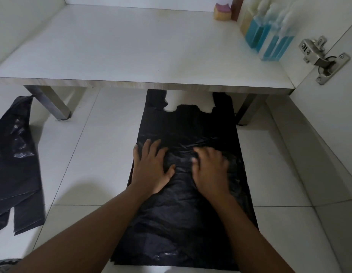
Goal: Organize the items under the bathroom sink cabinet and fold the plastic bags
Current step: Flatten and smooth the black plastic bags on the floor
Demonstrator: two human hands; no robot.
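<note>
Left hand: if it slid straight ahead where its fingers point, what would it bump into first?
Probably nothing hard: the left hand would slide along the black bag to the bag handle, then likely under the cabinet shelf.

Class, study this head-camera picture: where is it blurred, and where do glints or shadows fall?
Head view: the right hand and blue bottles are blurred, the left hand sharper; light glints on the crumpled bag at left; a soft shadow falls on the floor tiles left of the flat bag.

bag [183,213] on floor [92,154], ctr | 2nd bag [15,164] left | bottles [269,40] in cabinet [132,46], rt
</note>
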